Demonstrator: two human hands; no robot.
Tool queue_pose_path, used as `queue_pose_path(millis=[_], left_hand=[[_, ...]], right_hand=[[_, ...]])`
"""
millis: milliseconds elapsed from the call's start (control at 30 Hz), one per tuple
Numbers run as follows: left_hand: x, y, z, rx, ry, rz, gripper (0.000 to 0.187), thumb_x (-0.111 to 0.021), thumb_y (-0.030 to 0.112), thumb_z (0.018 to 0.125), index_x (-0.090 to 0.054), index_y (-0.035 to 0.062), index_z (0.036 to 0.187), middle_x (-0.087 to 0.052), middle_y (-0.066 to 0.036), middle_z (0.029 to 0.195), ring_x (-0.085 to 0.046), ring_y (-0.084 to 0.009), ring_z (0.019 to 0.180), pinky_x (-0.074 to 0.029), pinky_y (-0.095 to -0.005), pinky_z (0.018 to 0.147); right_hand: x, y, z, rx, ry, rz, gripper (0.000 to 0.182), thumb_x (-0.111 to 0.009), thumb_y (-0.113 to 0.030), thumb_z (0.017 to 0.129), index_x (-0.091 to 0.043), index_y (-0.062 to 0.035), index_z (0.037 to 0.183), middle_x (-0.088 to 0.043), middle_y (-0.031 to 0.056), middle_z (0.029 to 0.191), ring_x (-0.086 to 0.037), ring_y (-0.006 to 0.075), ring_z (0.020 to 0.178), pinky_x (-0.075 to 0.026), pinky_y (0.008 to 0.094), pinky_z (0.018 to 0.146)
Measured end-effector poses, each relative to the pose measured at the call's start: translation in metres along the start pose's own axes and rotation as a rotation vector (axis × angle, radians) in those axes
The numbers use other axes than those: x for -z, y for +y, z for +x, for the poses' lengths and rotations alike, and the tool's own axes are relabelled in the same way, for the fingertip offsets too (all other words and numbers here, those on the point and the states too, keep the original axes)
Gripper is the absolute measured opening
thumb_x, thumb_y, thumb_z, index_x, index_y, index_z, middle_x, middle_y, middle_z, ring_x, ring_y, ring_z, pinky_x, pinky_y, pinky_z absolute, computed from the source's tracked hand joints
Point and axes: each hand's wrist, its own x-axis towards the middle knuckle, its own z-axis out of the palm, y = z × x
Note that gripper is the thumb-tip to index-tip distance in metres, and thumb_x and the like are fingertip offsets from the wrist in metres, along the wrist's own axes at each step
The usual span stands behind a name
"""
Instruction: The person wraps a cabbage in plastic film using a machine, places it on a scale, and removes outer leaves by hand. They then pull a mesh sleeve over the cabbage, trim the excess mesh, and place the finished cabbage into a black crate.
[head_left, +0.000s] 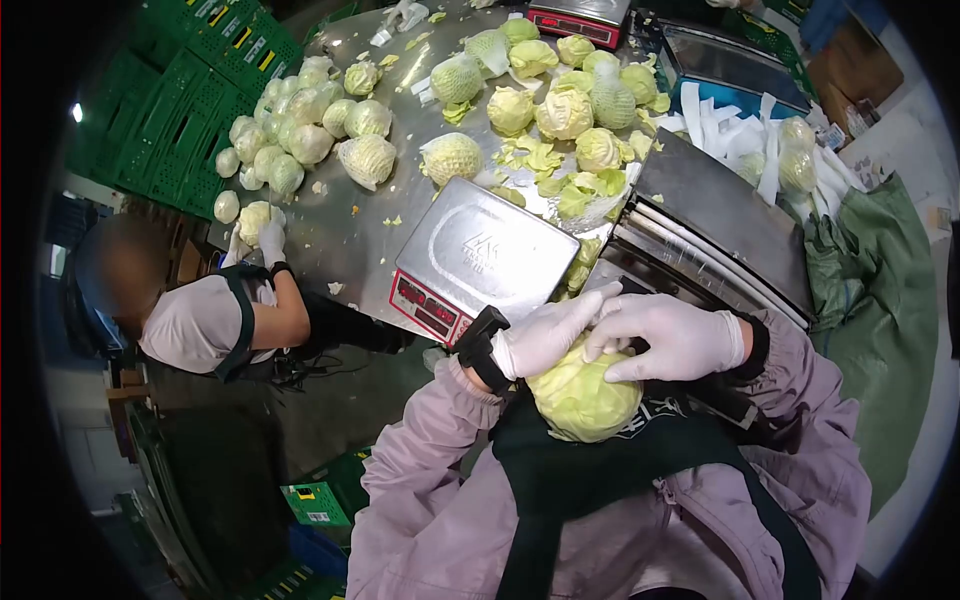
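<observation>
A pale green cabbage (583,402) is held close against my dark apron. My left hand (552,335), in a white glove, lies along its far left side with the fingers together. From the right, my gloved right hand (668,335) grips the top, its fingers bent over the leaves. The fingertips of both hands meet near the far side, where part of the cabbage is hidden. Just beyond my left hand stands a weighing scale (490,245) with a bare metal plate and a red front display.
Netted and bare cabbages (565,112) and loose leaves (575,195) cover the steel table (410,240). A wrapping machine with rollers (690,255) is at right, beside a green sack (875,300). Wrapped cabbages (285,135) are piled left, near a co-worker (215,320) and green crates (180,120).
</observation>
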Motion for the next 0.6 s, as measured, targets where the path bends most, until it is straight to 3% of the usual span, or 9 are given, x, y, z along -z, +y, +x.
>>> queue_pose_path(millis=[67, 100, 167, 267, 333, 400, 433, 600], left_hand=[[-0.001, 0.011, 0.003, 0.022, -0.068, 0.036, 0.060, -0.015, 0.041, 0.104, -0.029, -0.0009, 0.145, -0.058, -0.015, 0.119, -0.054, -0.0226, 0.112, -0.038, -0.0337, 0.101], [0.000, 0.015, 0.006, 0.022, -0.068, 0.037, 0.060, -0.015, 0.041, 0.104, -0.029, -0.0009, 0.145, -0.058, -0.015, 0.119, -0.054, -0.0226, 0.112, -0.038, -0.0337, 0.101], [0.000, 0.022, 0.010, -0.042, -0.102, 0.106, 0.059, -0.015, 0.042, 0.104, -0.032, 0.0009, 0.143, -0.060, -0.013, 0.107, -0.056, -0.0206, 0.101, -0.041, -0.0325, 0.095], [-0.003, 0.018, 0.014, 0.034, -0.115, 0.165, 0.059, -0.015, 0.043, 0.104, -0.035, 0.0023, 0.142, -0.060, -0.013, 0.109, -0.056, -0.0204, 0.100, -0.042, -0.0318, 0.094], [-0.006, 0.017, 0.018, 0.091, -0.086, -0.001, 0.059, -0.015, 0.042, 0.104, -0.039, 0.0018, 0.139, -0.060, -0.015, 0.114, -0.056, -0.0221, 0.103, -0.043, -0.0324, 0.095], [-0.005, 0.026, 0.018, 0.138, -0.060, -0.074, 0.063, -0.017, 0.046, 0.103, -0.038, -0.0015, 0.139, -0.053, -0.016, 0.128, -0.050, -0.0243, 0.119, -0.035, -0.0314, 0.104], [-0.008, 0.021, 0.020, 0.037, -0.022, -0.080, 0.063, -0.016, 0.045, 0.104, -0.040, -0.0020, 0.138, -0.050, -0.015, 0.133, -0.046, -0.0233, 0.124, -0.032, -0.0311, 0.107], [-0.008, 0.011, 0.020, 0.061, -0.076, -0.247, 0.062, -0.015, 0.045, 0.104, -0.040, 0.0003, 0.140, -0.050, -0.014, 0.132, -0.045, -0.0203, 0.124, -0.032, -0.0302, 0.106]], right_hand=[[0.003, 0.004, -0.004, -0.045, -0.065, 0.186, 0.027, -0.070, -0.021, 0.082, -0.064, -0.0060, 0.104, -0.057, 0.0101, 0.092, -0.058, 0.0224, 0.082, -0.048, 0.0343, 0.076], [0.004, 0.004, -0.005, 0.034, -0.018, 0.167, 0.027, -0.070, -0.019, 0.082, -0.064, -0.0058, 0.104, -0.058, 0.0082, 0.087, -0.058, 0.0204, 0.081, -0.048, 0.0327, 0.074], [0.008, -0.004, -0.006, -0.027, -0.034, 0.141, 0.023, -0.070, -0.018, 0.083, -0.064, -0.0057, 0.102, -0.059, 0.0074, 0.090, -0.057, 0.0200, 0.083, -0.047, 0.0319, 0.077], [0.009, 0.002, -0.006, -0.104, -0.075, 0.183, 0.018, -0.067, -0.017, 0.086, -0.065, -0.0047, 0.099, -0.061, 0.0070, 0.093, -0.057, 0.0195, 0.088, -0.046, 0.0316, 0.079], [0.008, 0.010, -0.004, -0.121, -0.093, 0.251, 0.017, -0.066, -0.017, 0.087, -0.065, -0.0039, 0.097, -0.062, 0.0073, 0.093, -0.056, 0.0195, 0.089, -0.046, 0.0321, 0.080], [0.006, 0.015, -0.001, -0.070, -0.066, 0.219, 0.016, -0.064, -0.020, 0.087, -0.065, -0.0046, 0.090, -0.060, 0.0104, 0.088, -0.057, 0.0228, 0.086, -0.045, 0.0344, 0.077], [0.004, 0.020, -0.001, 0.015, -0.029, 0.150, 0.017, -0.063, -0.021, 0.088, -0.064, -0.0045, 0.090, -0.059, 0.0106, 0.089, -0.056, 0.0236, 0.090, -0.044, 0.0351, 0.079], [0.001, 0.025, -0.003, 0.092, 0.052, 0.124, 0.017, -0.061, -0.022, 0.089, -0.061, -0.0044, 0.091, -0.059, 0.0114, 0.093, -0.056, 0.0246, 0.090, -0.044, 0.0354, 0.083]])
